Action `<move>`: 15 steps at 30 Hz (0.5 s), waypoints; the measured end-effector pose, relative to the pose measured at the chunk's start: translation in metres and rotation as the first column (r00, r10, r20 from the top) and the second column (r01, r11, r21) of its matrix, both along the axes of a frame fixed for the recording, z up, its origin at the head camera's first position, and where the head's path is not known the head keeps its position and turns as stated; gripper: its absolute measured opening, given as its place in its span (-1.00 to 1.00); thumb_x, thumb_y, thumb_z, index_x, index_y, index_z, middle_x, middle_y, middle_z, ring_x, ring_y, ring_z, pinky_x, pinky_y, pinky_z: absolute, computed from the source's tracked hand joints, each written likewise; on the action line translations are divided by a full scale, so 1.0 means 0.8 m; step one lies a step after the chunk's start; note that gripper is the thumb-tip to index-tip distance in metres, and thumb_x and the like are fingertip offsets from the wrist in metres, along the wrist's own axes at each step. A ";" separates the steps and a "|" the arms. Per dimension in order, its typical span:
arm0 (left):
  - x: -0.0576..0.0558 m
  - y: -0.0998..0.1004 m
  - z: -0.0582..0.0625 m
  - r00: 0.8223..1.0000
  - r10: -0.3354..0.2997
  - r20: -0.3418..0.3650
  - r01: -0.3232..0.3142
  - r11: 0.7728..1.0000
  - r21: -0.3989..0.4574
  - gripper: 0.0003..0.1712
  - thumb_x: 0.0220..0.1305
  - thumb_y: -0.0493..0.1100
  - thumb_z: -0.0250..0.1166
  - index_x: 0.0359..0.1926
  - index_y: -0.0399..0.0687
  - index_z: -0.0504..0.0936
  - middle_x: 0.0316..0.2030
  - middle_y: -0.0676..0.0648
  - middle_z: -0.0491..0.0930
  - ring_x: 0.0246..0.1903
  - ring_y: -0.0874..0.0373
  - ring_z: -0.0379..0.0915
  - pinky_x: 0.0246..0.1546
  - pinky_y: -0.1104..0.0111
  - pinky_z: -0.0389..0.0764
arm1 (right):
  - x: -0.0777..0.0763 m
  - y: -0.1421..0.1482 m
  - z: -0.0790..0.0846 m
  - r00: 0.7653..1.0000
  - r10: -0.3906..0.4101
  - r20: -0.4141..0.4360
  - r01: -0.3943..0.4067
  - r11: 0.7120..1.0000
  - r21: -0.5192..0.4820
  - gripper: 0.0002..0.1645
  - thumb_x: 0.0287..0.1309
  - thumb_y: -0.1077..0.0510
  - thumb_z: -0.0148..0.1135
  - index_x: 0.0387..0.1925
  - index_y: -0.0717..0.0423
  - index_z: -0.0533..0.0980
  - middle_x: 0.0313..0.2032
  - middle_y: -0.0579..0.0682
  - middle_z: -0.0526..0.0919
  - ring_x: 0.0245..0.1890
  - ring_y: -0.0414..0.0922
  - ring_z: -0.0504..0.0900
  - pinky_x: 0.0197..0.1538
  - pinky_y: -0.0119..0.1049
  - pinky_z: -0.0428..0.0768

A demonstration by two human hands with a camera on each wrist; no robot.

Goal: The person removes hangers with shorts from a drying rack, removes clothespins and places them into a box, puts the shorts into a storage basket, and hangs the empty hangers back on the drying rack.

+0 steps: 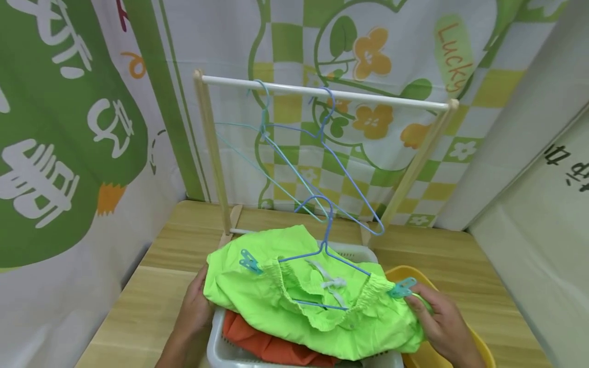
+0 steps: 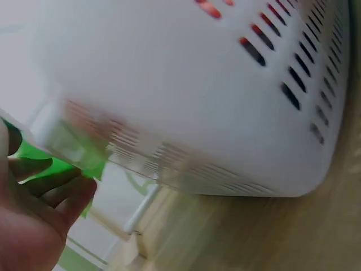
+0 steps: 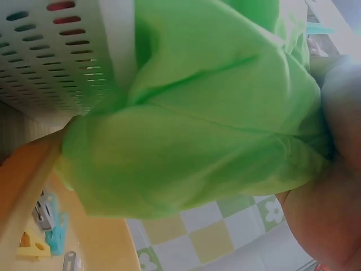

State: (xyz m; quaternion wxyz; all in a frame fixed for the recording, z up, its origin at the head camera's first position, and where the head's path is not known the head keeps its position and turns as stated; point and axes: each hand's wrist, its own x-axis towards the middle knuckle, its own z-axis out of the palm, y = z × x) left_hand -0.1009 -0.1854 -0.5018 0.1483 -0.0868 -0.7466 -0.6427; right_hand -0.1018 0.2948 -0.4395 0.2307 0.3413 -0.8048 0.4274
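Note:
Lime-green shorts (image 1: 257, 296) with a gathered waistband and white drawstring lie across a pale grey basket (image 1: 213, 342). Inside the waistband sits a blue hanger (image 1: 327, 225), its hook standing up. One teal clothespin (image 1: 250, 261) is at the waistband's left side, another clothespin (image 1: 402, 287) at its right. My left hand (image 1: 197, 301) holds the shorts' left edge, fingertips partly hidden by cloth; the left wrist view shows its fingers (image 2: 62, 189) bent against the fabric. With thumb and fingers, my right hand (image 1: 439, 319) pinches the shorts beside the right clothespin.
Orange-red cloth (image 1: 271, 342) lies in the basket. A yellow bin (image 1: 480, 347) at the right contains clothespins (image 3: 55, 228). Behind stands a rack with a white rail (image 1: 368, 96), carrying a teal hanger (image 1: 264, 115) and another blue hanger (image 1: 345, 171). A patterned curtain (image 1: 294, 46) hangs behind.

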 end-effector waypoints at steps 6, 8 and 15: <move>0.003 -0.005 0.021 0.994 -0.079 -0.081 0.080 0.997 0.010 -0.55 0.62 -0.38 -0.06 0.41 -0.47 0.34 0.31 -0.48 0.38 0.32 0.29 0.33 0.27 0.54 0.33 | 0.006 -0.001 0.004 0.996 -0.073 0.051 0.070 0.996 0.048 -0.52 0.12 0.67 0.19 -0.21 0.06 0.61 -0.29 -0.13 0.67 -0.31 -0.29 0.60 -0.09 -0.53 0.54; 0.005 -0.004 0.024 0.990 -0.123 -0.069 0.119 0.991 -0.065 -0.54 0.55 -0.39 0.08 0.40 -0.31 0.43 0.31 -0.38 0.44 0.33 0.25 0.33 0.27 0.53 0.34 | 0.006 0.000 0.005 0.995 -0.088 0.051 0.084 0.994 0.063 -0.52 0.11 0.67 0.20 -0.22 0.05 0.61 -0.28 -0.13 0.67 -0.28 -0.29 0.60 -0.05 -0.53 0.52; 0.009 0.006 0.030 0.987 -0.158 -0.029 0.132 0.901 -0.414 -0.49 0.39 -0.16 0.41 0.32 0.02 0.58 0.23 -0.03 0.59 0.24 0.02 0.47 0.20 0.13 0.54 | 0.004 0.002 0.005 0.998 -0.057 0.000 0.057 0.997 0.057 -0.56 0.14 0.64 0.21 -0.17 0.08 0.64 -0.19 -0.08 0.69 -0.11 -0.28 0.62 0.09 -0.53 0.48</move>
